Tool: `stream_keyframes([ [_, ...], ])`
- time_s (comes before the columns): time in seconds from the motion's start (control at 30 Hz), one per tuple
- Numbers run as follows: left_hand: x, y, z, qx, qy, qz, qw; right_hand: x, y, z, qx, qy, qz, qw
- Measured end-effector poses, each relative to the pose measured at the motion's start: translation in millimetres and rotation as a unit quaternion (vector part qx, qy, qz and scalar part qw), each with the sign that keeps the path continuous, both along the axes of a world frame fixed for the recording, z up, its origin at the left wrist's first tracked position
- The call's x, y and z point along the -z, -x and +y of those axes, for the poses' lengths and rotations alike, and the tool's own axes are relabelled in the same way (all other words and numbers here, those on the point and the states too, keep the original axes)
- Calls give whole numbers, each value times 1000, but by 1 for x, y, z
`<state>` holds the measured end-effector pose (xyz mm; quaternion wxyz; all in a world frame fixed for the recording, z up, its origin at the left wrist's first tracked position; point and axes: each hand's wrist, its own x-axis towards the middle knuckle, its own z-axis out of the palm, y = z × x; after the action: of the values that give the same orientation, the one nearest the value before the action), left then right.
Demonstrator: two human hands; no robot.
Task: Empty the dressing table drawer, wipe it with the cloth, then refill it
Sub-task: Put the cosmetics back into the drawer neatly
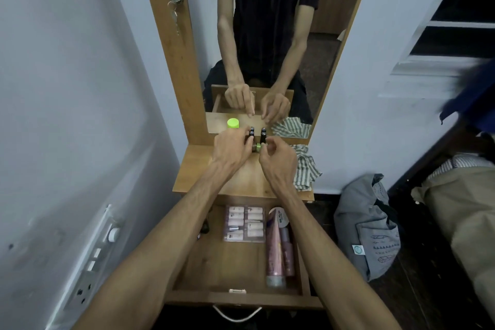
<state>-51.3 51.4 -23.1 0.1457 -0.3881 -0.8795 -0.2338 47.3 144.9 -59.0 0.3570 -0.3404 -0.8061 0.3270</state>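
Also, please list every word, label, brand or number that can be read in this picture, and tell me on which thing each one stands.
"NAIL POLISH": pale round label at the top of the pink tube in the open drawer; the smaller line under it is blurred.
Clear pack of small pale bottles: dark marks, too small to read.
Grey bag on the floor: only a pattern and a round sticker, no readable text.
Nothing else is legible.

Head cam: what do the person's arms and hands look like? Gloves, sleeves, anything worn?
Left hand and right hand are bare: no gloves, rings, watch or bands visible. Both forearms are uncovered up to the frame edge. The mirror reflection shows a dark short-sleeved shirt.
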Motion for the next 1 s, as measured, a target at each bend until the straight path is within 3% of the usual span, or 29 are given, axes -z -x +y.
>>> stream_keyframes([
  [0.27,5,7,25,-22,80,9,996,5,15,18,8,7,1,1000],
  [1.0,18,-1,27,10,-5,-37,999,4,14,26,15,-11,7,1000],
])
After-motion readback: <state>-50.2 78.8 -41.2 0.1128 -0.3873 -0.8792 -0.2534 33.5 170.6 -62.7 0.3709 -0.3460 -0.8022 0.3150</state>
